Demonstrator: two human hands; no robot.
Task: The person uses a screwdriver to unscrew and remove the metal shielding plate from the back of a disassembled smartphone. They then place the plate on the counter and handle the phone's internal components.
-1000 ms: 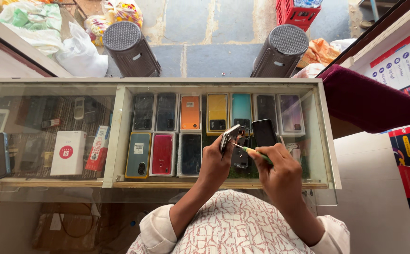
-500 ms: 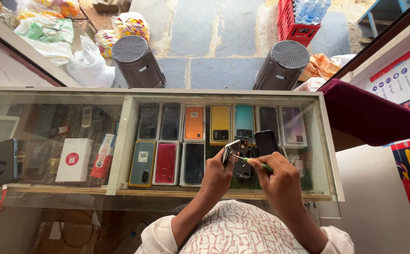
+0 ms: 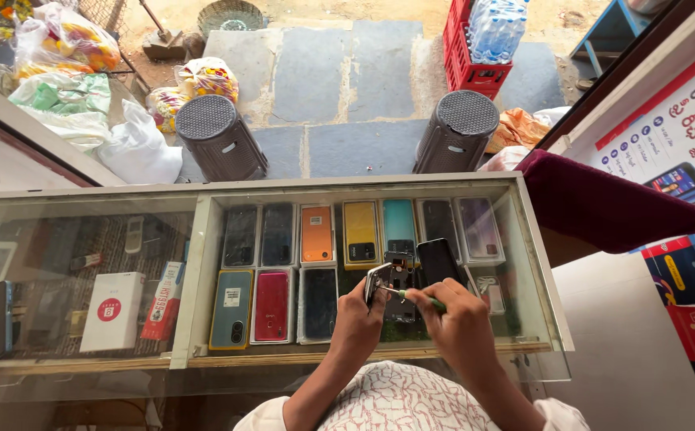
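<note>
At the bottom edge a person in a white shirt with a red squiggle pattern point(image 3: 399, 399) leans over a glass-topped display counter point(image 3: 84, 231). The left hand point(image 3: 359, 315) is curled closed around a small silver phone part point(image 3: 376, 281), gripping it from below so that it stands tilted above the glass. The right hand point(image 3: 459, 323) is pinched narrow around a thin screwdriver with a green handle point(image 3: 415, 297), whose tip reaches left to the part. Both hands sit close together, nearly touching, over the right half of the counter.

Just beyond the fingers lies an opened dark phone body point(image 3: 399, 275) and, beside it on the right, a black phone point(image 3: 438, 262) leaning at an angle. Under the glass lie two rows of phones, among them an orange phone point(image 3: 316, 234), a yellow phone point(image 3: 361, 233) and a red phone point(image 3: 272, 306). To the left, a white box with a red circle point(image 3: 110, 311) stands in the next compartment.

Farther off, past the counter, two dark perforated round stools point(image 3: 218, 136) stand on grey stone paving point(image 3: 339, 72), with a red crate of water bottles point(image 3: 483, 44) behind.
</note>
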